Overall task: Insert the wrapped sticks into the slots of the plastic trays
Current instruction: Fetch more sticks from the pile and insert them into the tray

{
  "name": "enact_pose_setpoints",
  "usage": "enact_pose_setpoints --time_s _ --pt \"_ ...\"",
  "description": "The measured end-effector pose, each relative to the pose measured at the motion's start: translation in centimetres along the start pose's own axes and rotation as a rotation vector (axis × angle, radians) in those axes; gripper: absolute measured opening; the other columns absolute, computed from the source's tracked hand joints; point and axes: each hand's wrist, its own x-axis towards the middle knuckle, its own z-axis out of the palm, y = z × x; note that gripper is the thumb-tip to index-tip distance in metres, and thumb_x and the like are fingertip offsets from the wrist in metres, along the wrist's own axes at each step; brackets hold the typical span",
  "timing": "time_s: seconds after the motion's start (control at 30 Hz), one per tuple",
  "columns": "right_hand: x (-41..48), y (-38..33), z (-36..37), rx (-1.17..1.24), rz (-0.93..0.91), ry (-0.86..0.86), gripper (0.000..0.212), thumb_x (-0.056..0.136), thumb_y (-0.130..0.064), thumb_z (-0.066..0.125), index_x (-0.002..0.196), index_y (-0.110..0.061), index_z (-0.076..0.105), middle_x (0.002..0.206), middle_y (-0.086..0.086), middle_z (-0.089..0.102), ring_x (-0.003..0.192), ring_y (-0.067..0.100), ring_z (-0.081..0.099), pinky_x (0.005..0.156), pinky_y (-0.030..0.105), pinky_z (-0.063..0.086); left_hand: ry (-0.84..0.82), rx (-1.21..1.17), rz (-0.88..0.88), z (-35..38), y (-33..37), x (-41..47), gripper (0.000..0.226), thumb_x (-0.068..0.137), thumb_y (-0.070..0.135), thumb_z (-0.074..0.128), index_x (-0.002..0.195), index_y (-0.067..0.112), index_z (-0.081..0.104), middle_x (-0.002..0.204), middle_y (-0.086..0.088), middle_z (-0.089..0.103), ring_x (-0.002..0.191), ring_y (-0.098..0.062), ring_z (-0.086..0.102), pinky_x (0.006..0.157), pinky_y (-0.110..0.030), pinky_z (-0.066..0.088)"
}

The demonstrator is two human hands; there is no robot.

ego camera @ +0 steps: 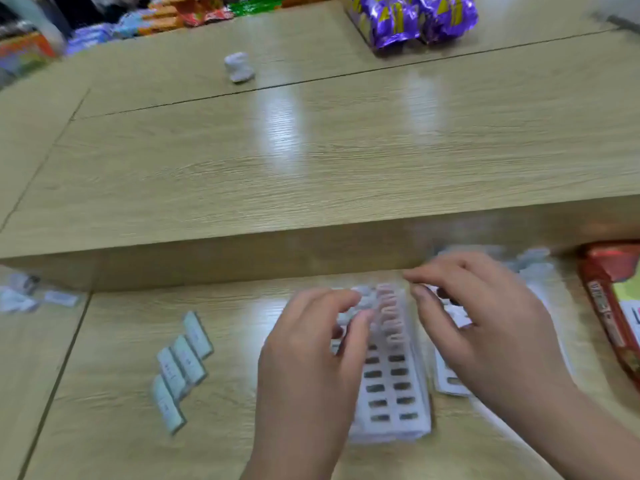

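Centrally, the plastic tray is laid lengthwise away from the person. Fingers of the left hand are curled at its left edge, those of the right hand bunched beside its right; grips cannot be told. Loose wrapped sticks are seen left of it.

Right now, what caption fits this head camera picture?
Left hand and right hand over a white slotted plastic tray on a pale wooden table.

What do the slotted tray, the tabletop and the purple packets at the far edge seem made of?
The slotted tray looks like thin white moulded plastic, with even rows of slots. The tabletop seems wood-grain laminate, smooth: it reflects light in streaks. The purple packets seem foil film, crinkled and shiny.
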Motion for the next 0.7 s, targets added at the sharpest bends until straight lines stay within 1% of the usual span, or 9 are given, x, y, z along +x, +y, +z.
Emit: enact_pose_setpoints --time_s 0.17,0.2,0.27,0.33,0.4,0.47,0.57,0.63,0.7 --pt "-1.2 -9.9 6.9 0.13 -0.154 -0.196 0.019 0.093 -0.028 0.058 0.108 -0.026 0.069 0.1 -0.013 0.065 0.092 0.011 0.061 0.075 0.024 0.046 0.14 0.019 -0.329 -7.9 -9.2 -3.8 0.009 0.083 0.039 0.066 0.091 0.036 0.069 0.09 0.018 0.063 0.075 -0.005 0.06 0.065 -0.019 0.044" --pt "-1.4 -11.7 8.4 0.13 -0.151 -0.25 0.021 0.094 -0.032 0.055 0.112 -0.029 0.067 0.101 -0.016 0.064 0.094 0.009 0.06 0.074 0.025 0.048 0.157 0.042 -0.393 -9.2 -11.0 -4.5 0.006 0.085 0.037 0.068 0.091 0.035 0.068 0.089 0.017 0.062 0.076 -0.004 0.06 0.064 -0.021 0.044" --pt "-1.6 -14.6 11.4 0.058 -0.097 -0.371 0.028 0.094 -0.04 0.049 0.119 -0.034 0.06 0.106 -0.018 0.062 0.096 0.007 0.06 0.073 0.023 0.048 0.145 0.102 -0.534 -11.0 -14.2 -5.5 0.011 0.086 0.036 0.07 0.095 0.034 0.064 0.091 0.014 0.062 0.077 -0.004 0.059 0.062 -0.022 0.041" --pt "-1.3 -16.4 14.5 0.012 0.004 -0.51 0.034 0.097 -0.044 0.047 0.13 -0.036 0.05 0.12 -0.016 0.058 0.106 0.009 0.058 0.083 0.028 0.048 0.06 0.175 -0.644 -11.9 -16.7 -6.1 0.026 0.085 0.042 0.067 0.106 0.029 0.059 0.1 0.009 0.06 0.077 -0.006 0.059 0.063 -0.027 0.039" --pt "-1.1 -17.3 17.4 0.003 0.099 -0.596 0.039 0.097 -0.044 0.048 0.134 -0.034 0.044 0.127 -0.01 0.054 0.113 0.014 0.056 0.091 0.035 0.048 -0.032 0.21 -0.704 -12.2 -18.5 -6.3 0.044 0.086 0.048 0.064 0.121 0.024 0.054 0.111 0.004 0.057 0.092 -0.013 0.059 0.07 -0.032 0.042" --pt "-0.7 -18.0 19.8 -0.034 0.144 -0.611 0.039 0.097 -0.044 0.049 0.134 -0.032 0.044 0.125 -0.006 0.055 0.114 0.018 0.056 0.09 0.038 0.049 -0.094 0.232 -0.741 -12.1 -19.4 -6.3 0.052 0.086 0.05 0.064 0.128 0.022 0.05 0.113 0.002 0.05 0.102 -0.021 0.059 0.073 -0.033 0.042" --pt "-0.3 -18.8 22.3 -0.113 0.181 -0.63 0.039 0.097 -0.047 0.049 0.132 -0.032 0.047 0.121 -0.002 0.054 0.113 0.022 0.056 0.083 0.035 0.049 -0.142 0.245 -0.738 -12.1 -20.1 -6.4 0.045 0.088 0.046 0.065 0.126 0.026 0.051 0.103 0.007 0.04 0.092 -0.019 0.055 0.069 -0.03 0.037" --pt "0.0 -19.1 23.3 -0.165 0.194 -0.631 0.037 0.096 -0.048 0.05 0.13 -0.033 0.05 0.118 -0.002 0.053 0.111 0.022 0.055 0.079 0.034 0.047 -0.144 0.235 -0.726 -12.3 -20.5 -6.3 0.038 0.09 0.043 0.065 0.123 0.029 0.053 0.101 0.009 0.042 0.086 -0.012 0.048 0.068 -0.029 0.036" --pt "0.3 -19.2 24.0 -0.188 0.211 -0.624 0.034 0.096 -0.044 0.052 0.128 -0.034 0.053 0.116 -0.003 0.053 0.111 0.022 0.054 0.077 0.034 0.047 -0.123 0.212 -0.72 -12.6 -21.0 -6.1 0.032 0.089 0.04 0.066 0.118 0.03 0.056 0.103 0.007 0.048 0.087 -0.014 0.053 0.067 -0.029 0.037"
